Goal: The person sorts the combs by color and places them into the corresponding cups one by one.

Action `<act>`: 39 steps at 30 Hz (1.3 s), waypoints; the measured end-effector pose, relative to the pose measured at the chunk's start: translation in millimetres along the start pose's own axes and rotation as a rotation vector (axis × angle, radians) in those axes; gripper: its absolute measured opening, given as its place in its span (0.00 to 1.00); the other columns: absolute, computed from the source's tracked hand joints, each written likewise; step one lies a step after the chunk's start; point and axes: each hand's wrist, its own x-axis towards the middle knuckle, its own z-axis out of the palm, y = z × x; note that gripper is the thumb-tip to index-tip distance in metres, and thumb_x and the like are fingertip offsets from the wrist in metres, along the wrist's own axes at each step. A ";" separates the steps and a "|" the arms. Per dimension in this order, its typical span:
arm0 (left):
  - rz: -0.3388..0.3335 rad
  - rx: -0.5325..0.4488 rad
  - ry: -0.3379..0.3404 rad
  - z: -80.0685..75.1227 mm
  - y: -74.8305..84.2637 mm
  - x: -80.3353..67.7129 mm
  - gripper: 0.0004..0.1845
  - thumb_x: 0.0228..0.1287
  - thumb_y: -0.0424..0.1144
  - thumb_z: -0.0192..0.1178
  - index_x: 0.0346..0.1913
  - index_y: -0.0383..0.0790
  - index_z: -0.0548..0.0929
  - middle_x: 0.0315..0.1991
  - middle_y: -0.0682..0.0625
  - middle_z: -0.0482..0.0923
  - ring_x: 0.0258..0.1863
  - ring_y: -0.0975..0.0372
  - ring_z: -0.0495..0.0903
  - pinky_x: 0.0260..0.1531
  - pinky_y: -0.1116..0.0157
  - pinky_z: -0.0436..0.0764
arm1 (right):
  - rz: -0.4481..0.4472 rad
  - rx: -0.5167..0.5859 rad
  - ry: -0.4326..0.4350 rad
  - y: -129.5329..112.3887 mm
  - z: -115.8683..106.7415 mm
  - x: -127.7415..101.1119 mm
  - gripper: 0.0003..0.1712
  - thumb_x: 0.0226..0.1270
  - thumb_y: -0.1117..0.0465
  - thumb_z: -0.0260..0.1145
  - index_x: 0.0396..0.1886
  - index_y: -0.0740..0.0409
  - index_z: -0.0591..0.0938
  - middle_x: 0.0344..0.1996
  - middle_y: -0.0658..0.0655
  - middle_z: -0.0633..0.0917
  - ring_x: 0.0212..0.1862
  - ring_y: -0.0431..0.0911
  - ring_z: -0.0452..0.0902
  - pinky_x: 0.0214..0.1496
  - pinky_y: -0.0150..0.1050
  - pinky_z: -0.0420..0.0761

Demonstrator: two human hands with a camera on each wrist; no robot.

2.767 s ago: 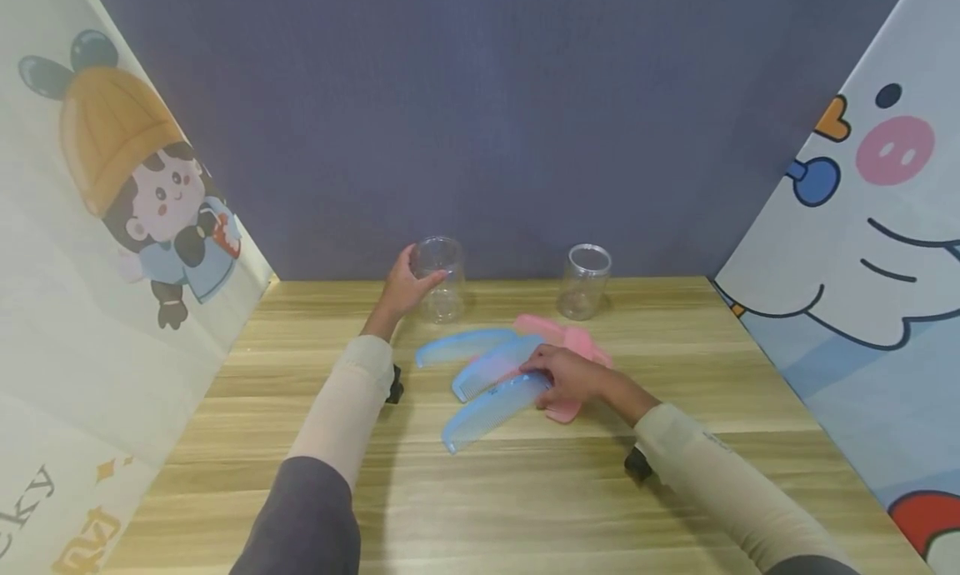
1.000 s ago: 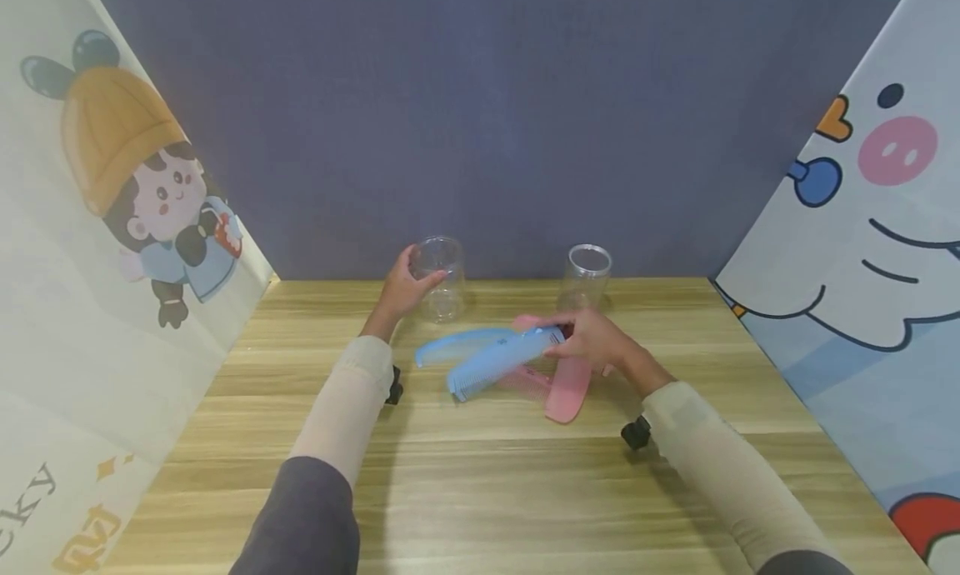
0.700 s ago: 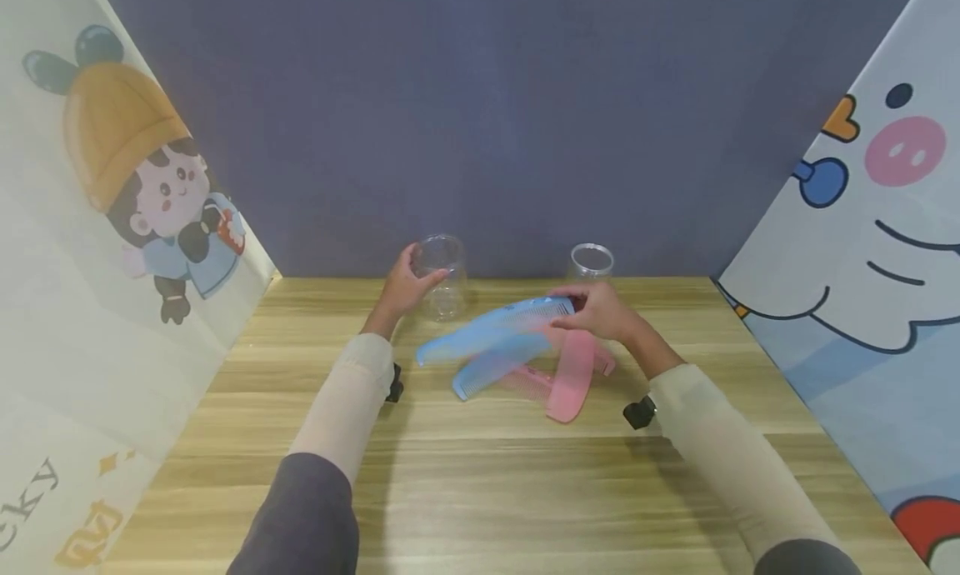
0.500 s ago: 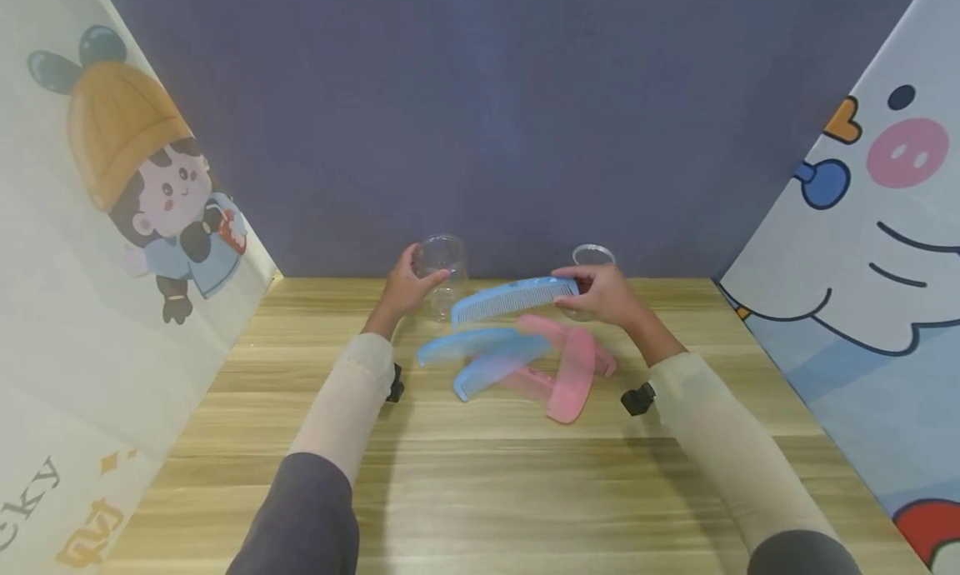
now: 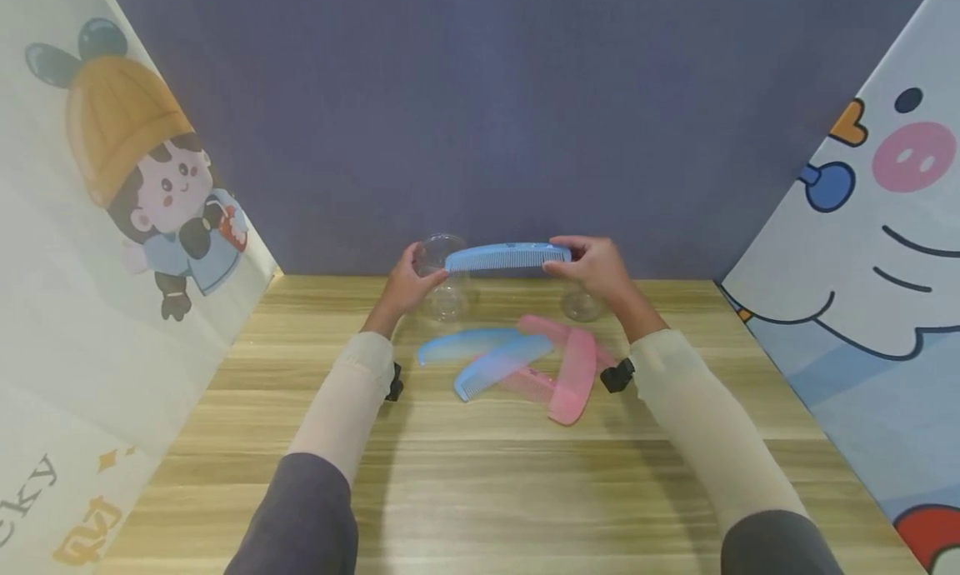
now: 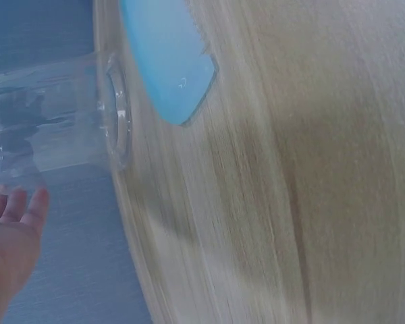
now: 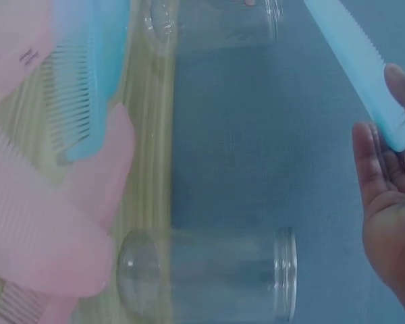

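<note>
The right hand (image 5: 592, 267) pinches one end of a blue comb (image 5: 501, 257), holding it level in the air, teeth down, with its free end over the mouth of the left clear jar (image 5: 444, 279). The left hand (image 5: 405, 287) has its fingers curled around that jar, which likely steadies it upright on the wooden surface (image 5: 480, 492). A second clear jar (image 5: 581, 302) stands behind the right wrist. Two more blue combs (image 5: 480, 354) and some pink combs (image 5: 570, 371) lie overlapping in a loose pile between the forearms.
</note>
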 end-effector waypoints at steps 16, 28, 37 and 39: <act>-0.022 -0.001 -0.021 -2.2 1.3 -2.4 0.59 0.58 0.67 0.68 0.82 0.46 0.48 0.81 0.45 0.56 0.76 0.46 0.63 0.76 0.47 0.66 | 0.045 -0.022 0.050 -14.8 24.1 22.4 0.33 0.60 0.45 0.77 0.63 0.52 0.84 0.33 0.55 0.84 0.32 0.48 0.71 0.31 0.39 0.72; -0.018 -0.008 -0.016 -0.1 5.8 -7.3 0.57 0.60 0.63 0.69 0.82 0.46 0.47 0.81 0.43 0.56 0.76 0.45 0.63 0.76 0.46 0.66 | -0.016 0.089 0.079 -37.8 42.6 33.0 0.37 0.63 0.49 0.76 0.70 0.58 0.77 0.49 0.59 0.89 0.50 0.48 0.85 0.48 0.37 0.86; 0.001 -0.017 -0.003 -0.3 5.6 -4.7 0.55 0.62 0.60 0.69 0.82 0.43 0.50 0.79 0.41 0.59 0.75 0.44 0.64 0.75 0.46 0.67 | -0.010 0.073 0.028 -34.9 43.4 26.5 0.33 0.69 0.50 0.71 0.70 0.56 0.77 0.54 0.58 0.87 0.55 0.51 0.84 0.54 0.45 0.86; 0.003 -0.018 -0.004 -0.5 5.2 -4.0 0.55 0.61 0.60 0.70 0.81 0.43 0.50 0.79 0.41 0.59 0.75 0.44 0.64 0.75 0.47 0.67 | -0.001 0.051 0.001 -31.1 42.4 23.9 0.33 0.70 0.50 0.70 0.70 0.55 0.76 0.55 0.57 0.87 0.55 0.52 0.82 0.54 0.48 0.85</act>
